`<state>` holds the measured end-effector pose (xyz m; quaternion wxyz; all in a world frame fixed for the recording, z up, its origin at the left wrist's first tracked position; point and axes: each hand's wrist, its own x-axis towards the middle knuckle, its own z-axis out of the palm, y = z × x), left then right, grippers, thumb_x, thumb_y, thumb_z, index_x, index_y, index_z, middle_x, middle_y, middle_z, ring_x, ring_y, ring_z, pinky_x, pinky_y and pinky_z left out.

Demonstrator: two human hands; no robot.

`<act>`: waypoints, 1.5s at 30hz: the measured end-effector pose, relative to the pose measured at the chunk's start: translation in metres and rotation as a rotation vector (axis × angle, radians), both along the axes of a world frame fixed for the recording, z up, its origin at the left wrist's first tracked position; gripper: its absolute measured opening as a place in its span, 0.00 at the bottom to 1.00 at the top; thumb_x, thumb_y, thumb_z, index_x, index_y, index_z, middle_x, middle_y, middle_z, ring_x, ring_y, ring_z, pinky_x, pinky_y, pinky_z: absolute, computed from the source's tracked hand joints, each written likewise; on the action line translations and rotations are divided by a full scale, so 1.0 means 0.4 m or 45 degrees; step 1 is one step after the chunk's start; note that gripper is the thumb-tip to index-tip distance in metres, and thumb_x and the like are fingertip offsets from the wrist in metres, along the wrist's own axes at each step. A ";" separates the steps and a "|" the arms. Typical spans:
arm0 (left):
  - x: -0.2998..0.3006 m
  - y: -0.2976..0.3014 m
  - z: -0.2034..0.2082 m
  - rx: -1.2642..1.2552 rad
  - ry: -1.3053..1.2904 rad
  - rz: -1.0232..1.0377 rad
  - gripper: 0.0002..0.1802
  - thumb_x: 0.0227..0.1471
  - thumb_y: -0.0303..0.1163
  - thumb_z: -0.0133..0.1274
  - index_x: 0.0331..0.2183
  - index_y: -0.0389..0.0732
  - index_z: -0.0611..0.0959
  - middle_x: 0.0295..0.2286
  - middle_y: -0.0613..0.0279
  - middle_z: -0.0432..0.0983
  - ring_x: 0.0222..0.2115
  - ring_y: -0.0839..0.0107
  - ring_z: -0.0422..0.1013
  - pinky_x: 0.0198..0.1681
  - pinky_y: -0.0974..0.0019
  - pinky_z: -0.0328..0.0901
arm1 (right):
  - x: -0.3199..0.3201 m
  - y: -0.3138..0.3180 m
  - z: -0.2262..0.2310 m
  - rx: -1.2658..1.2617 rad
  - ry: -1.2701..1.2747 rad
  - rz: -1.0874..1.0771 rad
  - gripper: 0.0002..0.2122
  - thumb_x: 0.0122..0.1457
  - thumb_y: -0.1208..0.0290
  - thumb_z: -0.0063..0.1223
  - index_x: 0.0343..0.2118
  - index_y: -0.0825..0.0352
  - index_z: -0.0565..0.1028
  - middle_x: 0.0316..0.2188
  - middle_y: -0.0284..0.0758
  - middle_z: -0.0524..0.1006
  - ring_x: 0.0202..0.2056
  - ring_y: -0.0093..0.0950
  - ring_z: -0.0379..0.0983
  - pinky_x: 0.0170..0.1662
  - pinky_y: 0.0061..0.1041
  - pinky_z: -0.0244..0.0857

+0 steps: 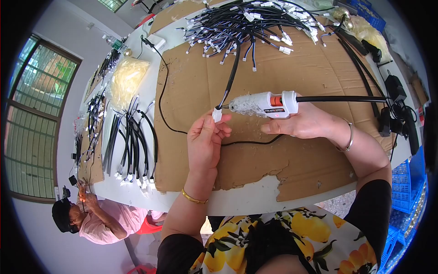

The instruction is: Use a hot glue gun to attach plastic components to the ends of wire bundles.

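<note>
Left hand (205, 139), fingers closed, pinches a small white plastic connector (217, 115) on a black-sleeved cable (233, 68) above the flat brown cardboard sheet (182, 91). Right hand (306, 122), curled round a white glue gun (262, 104), holds its nozzle just beside the connector, over the cardboard sheet. A tangled pile of black cables (228, 23) lies along the cardboard sheet's far edge.
</note>
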<state>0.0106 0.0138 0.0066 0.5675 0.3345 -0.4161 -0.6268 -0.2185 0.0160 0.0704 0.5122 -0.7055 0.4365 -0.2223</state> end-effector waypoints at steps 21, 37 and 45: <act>0.007 0.000 0.003 0.070 0.022 -0.092 0.16 0.55 0.36 0.38 0.35 0.33 0.74 0.25 0.55 0.74 0.21 0.73 0.68 0.27 0.71 0.63 | 0.000 -0.003 -0.005 0.126 0.050 -0.046 0.18 0.48 0.63 0.55 0.39 0.68 0.68 0.27 0.29 0.71 0.28 0.17 0.62 0.33 0.17 0.59; 0.019 -0.006 -0.010 0.105 0.223 -0.203 0.14 0.54 0.34 0.39 0.34 0.33 0.74 0.23 0.55 0.73 0.20 0.69 0.68 0.26 0.69 0.63 | -0.010 0.001 -0.002 0.201 -0.186 -0.027 0.19 0.48 0.64 0.55 0.42 0.68 0.68 0.33 0.32 0.73 0.34 0.18 0.65 0.41 0.19 0.59; 0.014 -0.009 -0.006 0.067 0.247 -0.163 0.12 0.54 0.32 0.41 0.36 0.34 0.73 0.26 0.58 0.72 0.23 0.71 0.66 0.27 0.70 0.62 | -0.009 -0.003 -0.005 0.157 -0.274 -0.039 0.17 0.48 0.66 0.56 0.38 0.69 0.68 0.28 0.28 0.71 0.30 0.15 0.62 0.36 0.17 0.60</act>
